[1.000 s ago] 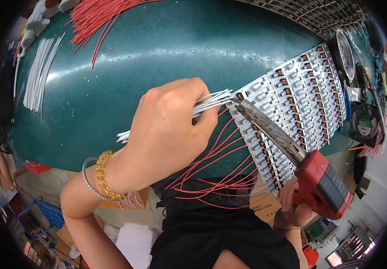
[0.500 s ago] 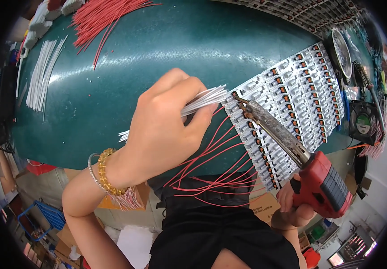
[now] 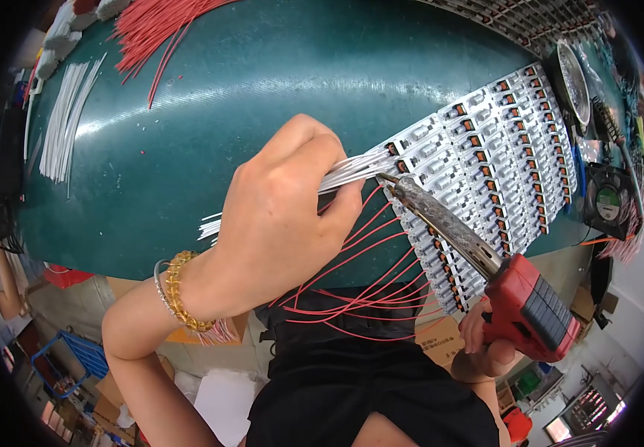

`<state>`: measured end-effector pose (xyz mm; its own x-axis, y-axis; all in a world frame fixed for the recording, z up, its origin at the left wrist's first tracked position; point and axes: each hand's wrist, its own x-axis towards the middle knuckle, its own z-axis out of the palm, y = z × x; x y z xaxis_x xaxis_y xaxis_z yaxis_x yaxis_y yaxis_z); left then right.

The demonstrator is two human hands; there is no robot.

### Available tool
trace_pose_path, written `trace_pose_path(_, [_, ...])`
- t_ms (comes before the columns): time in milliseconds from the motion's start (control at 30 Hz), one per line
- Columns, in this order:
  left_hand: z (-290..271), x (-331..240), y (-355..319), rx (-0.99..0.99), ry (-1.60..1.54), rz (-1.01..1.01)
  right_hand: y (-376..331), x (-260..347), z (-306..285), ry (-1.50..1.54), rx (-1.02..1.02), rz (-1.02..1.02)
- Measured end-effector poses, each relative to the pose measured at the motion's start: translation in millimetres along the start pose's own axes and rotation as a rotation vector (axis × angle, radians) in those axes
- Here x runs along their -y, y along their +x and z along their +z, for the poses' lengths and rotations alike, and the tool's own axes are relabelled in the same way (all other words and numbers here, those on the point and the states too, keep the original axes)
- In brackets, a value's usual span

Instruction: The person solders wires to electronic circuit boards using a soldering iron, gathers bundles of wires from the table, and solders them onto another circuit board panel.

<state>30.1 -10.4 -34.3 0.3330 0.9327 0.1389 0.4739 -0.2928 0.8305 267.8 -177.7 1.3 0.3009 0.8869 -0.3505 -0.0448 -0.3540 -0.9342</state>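
Observation:
A bundle of white wires [image 3: 353, 170] is pinched in my left hand [image 3: 281, 201], its tips reaching the left corner of a panel of small components [image 3: 478, 156]. My right hand [image 3: 486, 343] grips a soldering iron [image 3: 534, 309] with a red and black handle. The iron's dark tip sits beside the wire ends, at the panel's left edge; whether it touches them I cannot tell. Several thin red wires [image 3: 359, 300] trail from that edge toward my lap.
Loose red wires [image 3: 159, 30] lie at the back left of the green table [image 3: 210, 141], with white wires [image 3: 66, 123] farther left. Right of the panel are a metal bowl [image 3: 574, 83] and a small black fan [image 3: 610, 201]. More panels [image 3: 501, 22] stand at the back.
My left hand has shifted slightly right, bringing the white wire ends over the panel's corner. The iron's tip has moved a little left and down, from the corner to beside the wire ends.

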Motion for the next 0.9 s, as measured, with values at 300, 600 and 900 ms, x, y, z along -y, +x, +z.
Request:
trace_pose_path(300, [0.0, -0.6, -0.4, -0.007, 0.013, 0.002, -4.0, 0.3, 3.7, -0.095, -0.028, -0.068])
trace_pose_path(600, [0.8, -0.8, 0.8, -0.012, 0.023, 0.010, 4.8, 0.7, -3.9, -0.111, 0.124, -0.132])
trace_pose_path(900, [-8.4, -4.4, -1.0, 0.018, -0.005, 0.048, 48.5, 17.3, -57.7, -0.032, -0.326, -0.752])
